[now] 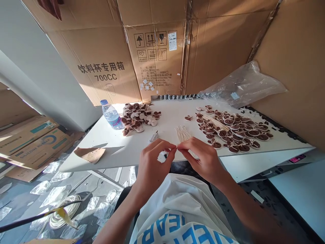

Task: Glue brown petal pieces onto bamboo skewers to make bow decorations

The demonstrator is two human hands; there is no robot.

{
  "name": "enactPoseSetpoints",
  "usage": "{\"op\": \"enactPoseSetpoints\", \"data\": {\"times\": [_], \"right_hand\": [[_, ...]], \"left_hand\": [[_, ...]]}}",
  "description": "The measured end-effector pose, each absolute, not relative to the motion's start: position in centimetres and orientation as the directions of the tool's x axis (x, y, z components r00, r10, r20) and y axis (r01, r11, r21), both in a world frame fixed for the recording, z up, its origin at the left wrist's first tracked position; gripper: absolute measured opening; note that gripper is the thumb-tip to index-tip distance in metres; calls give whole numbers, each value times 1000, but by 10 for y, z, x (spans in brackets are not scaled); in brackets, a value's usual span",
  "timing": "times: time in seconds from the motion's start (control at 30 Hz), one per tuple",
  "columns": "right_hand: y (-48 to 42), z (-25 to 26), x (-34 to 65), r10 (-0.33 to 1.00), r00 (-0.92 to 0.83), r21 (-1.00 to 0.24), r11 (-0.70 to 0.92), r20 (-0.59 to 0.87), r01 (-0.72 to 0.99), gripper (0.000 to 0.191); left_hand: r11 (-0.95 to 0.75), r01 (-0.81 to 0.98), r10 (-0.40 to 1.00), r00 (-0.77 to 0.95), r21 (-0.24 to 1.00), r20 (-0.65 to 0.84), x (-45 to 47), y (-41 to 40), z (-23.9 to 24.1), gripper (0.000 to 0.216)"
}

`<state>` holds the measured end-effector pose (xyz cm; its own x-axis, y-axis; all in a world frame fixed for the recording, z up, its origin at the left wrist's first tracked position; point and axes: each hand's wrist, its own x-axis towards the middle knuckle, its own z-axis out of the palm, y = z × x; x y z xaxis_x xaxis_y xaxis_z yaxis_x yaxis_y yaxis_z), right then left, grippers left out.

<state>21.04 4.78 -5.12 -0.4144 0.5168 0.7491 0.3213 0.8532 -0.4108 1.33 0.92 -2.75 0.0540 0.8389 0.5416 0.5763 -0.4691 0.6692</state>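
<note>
Fingertips (172,146) of the bare left hand (152,162) and bare right hand (203,156) meet near the front edge of a white tabletop (132,145), each thumb and forefinger pinched together; anything between them is too small to tell. A torn, curved brown scrap (90,155) lies to the left. Just beyond the hands, loose thin cream cords (182,132) lie partly behind the right, and a small white printed tube (153,136) partly behind the left. Farther back, brown-and-cream round pieces (139,116) are heaped beside a clear plastic bottle with a blue cap (111,115); rightward, brown ovals with cream bows (236,131) spread around a second cord bundle (215,122). Behind are a crumpled clear bag (243,84) and printed brown cardboard panels (157,78).
</note>
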Motion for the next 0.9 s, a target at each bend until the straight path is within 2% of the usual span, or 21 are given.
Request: {"op": "enactPoseSetpoints", "data": {"times": [0.2,0.4,0.5,0.67,0.9], "right_hand": [[51,-55,213,514,-378,-381,846,770,372,13],[49,-53,212,494,-414,-361,860,764,360,16],[49,-54,212,469,-426,-332,873,774,358,16],[50,-55,213,443,-430,-312,886,787,343,15],[45,-47,217,445,-400,-360,892,801,273,15]], "left_hand": [[-506,602,806,76,618,587,12,12,-29,10],[-578,707,711,190,408,678,10,14,-33,10],[-587,714,702,213,382,680,10,14,-35,9],[-566,677,752,189,470,631,6,12,-32,11],[-458,489,881,136,742,454,-1,12,-19,10]]}}
